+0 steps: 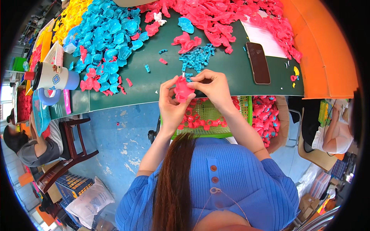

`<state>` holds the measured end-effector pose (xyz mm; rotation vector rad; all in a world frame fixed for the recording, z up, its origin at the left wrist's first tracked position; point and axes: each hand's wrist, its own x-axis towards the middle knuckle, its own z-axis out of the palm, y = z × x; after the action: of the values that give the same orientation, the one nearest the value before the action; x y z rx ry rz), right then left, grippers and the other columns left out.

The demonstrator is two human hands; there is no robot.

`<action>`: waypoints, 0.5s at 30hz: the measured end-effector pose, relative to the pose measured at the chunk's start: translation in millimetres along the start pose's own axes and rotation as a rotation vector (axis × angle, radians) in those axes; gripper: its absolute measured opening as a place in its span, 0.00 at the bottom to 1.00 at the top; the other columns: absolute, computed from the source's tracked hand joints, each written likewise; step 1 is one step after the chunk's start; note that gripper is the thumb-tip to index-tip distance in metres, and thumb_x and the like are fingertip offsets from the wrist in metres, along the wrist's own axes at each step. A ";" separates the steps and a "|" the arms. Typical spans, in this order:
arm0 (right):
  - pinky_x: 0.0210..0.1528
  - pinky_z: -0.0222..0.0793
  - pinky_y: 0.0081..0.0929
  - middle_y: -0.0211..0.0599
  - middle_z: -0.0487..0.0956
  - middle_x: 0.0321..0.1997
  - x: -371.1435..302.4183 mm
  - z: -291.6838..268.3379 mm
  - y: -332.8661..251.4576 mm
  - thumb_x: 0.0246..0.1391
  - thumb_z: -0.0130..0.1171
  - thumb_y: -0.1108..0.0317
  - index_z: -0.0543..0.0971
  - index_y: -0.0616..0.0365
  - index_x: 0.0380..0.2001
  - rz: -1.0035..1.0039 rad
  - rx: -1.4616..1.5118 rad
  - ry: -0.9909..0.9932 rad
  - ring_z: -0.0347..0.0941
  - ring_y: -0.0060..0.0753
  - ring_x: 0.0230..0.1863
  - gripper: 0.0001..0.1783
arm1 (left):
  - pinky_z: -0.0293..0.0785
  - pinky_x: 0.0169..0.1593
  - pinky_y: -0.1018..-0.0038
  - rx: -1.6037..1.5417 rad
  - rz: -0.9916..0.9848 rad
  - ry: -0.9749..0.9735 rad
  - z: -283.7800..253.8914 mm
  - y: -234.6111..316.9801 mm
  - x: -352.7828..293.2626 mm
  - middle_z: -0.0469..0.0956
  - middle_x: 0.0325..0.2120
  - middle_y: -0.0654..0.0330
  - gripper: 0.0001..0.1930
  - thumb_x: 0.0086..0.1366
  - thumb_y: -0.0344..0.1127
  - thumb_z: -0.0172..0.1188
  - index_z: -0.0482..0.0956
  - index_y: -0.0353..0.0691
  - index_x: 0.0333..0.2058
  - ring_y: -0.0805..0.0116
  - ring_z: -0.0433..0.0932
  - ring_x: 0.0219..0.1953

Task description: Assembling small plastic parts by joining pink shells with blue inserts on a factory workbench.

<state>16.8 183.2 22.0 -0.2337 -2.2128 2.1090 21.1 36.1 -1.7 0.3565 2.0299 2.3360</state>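
My left hand (171, 104) and my right hand (214, 87) meet at the near edge of the dark green table (154, 82). Together they grip one pink plastic part (182, 89), the left from below and the right pinching its top. A small heap of little blue plastic pieces (197, 57) lies just beyond my hands. Under them, on my lap, sits a green mesh basket (212, 111) with several red ring-shaped pieces in it.
A pile of blue plastic shells (110, 36) covers the table's left, pink parts (227, 19) the far right, yellow ones (73, 15) the far left. A black phone (258, 62) lies beside white paper (264, 36). A white mug (54, 77) stands left. Other people sit at both sides.
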 end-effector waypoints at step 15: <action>0.30 0.69 0.18 0.34 0.78 0.23 -0.4 0.2 0.1 0.40 0.65 0.76 0.79 0.68 0.24 0.014 -0.014 -0.016 0.73 0.17 0.27 0.07 | 0.72 0.47 0.76 0.006 -0.014 0.015 1.3 1.1 -0.6 0.74 0.41 0.53 0.31 0.51 0.22 0.65 0.61 0.33 0.52 0.70 0.75 0.43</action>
<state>17.2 183.0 21.9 -0.2349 -2.2417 2.1102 22.1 37.1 -0.5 0.3246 2.0398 2.3325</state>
